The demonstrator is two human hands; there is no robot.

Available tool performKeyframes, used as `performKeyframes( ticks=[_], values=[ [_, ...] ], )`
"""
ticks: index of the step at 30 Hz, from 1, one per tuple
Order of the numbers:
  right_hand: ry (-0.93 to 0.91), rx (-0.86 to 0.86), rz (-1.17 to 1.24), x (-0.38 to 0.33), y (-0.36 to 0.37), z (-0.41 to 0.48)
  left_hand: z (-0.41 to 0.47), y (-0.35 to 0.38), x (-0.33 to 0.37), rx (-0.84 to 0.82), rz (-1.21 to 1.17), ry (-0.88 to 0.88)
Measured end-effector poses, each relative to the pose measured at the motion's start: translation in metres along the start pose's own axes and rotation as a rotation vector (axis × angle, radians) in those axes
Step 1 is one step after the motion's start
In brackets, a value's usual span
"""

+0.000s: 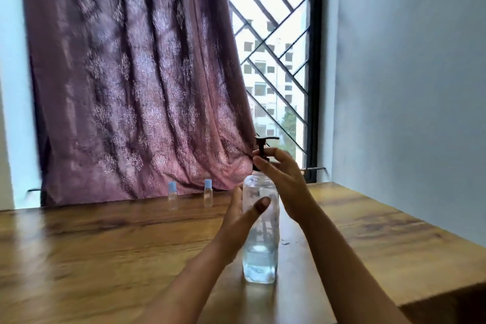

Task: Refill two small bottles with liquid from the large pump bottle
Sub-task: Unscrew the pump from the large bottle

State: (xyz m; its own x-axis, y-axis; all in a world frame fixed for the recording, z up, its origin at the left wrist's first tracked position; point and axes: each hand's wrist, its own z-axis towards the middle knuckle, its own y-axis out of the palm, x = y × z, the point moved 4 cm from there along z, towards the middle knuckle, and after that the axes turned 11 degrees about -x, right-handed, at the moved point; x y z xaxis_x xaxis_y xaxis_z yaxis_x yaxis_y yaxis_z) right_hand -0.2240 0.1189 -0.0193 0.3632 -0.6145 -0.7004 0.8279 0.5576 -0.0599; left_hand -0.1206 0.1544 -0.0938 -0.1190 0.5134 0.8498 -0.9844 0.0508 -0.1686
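Note:
A large clear pump bottle (261, 252) stands upright on the wooden table (105, 250), about a quarter full of clear liquid. Its dark pump head (263, 145) sticks up above the neck. My left hand (246, 212) wraps the bottle's upper body, thumb across the front. My right hand (282, 176) grips the dark collar at the neck, fingers curled round it. Two small clear bottles with blue caps stand capped at the table's far edge, one at the left (172, 193) and one to its right (208, 191), well beyond both hands.
A mauve patterned curtain (136, 81) hangs behind the table's far edge, touching it. A barred window (273, 60) lies behind the pump. A pale wall (407, 87) borders the table on the right. The table's right corner drops off at the lower right.

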Motion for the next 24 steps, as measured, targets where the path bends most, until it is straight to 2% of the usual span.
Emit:
performKeyframes(
  ticks=[2, 4, 11, 16, 20, 24],
  values=[
    [0.000, 0.031, -0.123, -0.005, 0.006, 0.000, -0.002, -0.001, 0.001, -0.025, -0.013, -0.006],
    [0.018, 0.024, -0.132, -0.006, 0.011, 0.002, -0.003, -0.005, 0.001, -0.033, -0.009, 0.007],
    [0.085, -0.045, 0.181, 0.018, 0.005, 0.014, 0.019, -0.021, -0.021, -0.096, 0.016, 0.004],
    [0.040, -0.059, 0.013, 0.032, 0.000, 0.029, 0.027, -0.023, -0.037, -0.112, -0.037, 0.039],
    [0.061, -0.083, 0.178, 0.043, -0.002, 0.036, 0.026, -0.024, -0.043, -0.082, -0.018, 0.092],
    [0.050, -0.049, 0.381, 0.055, -0.006, 0.032, 0.025, -0.024, -0.048, -0.078, -0.001, 0.067]
  ],
)
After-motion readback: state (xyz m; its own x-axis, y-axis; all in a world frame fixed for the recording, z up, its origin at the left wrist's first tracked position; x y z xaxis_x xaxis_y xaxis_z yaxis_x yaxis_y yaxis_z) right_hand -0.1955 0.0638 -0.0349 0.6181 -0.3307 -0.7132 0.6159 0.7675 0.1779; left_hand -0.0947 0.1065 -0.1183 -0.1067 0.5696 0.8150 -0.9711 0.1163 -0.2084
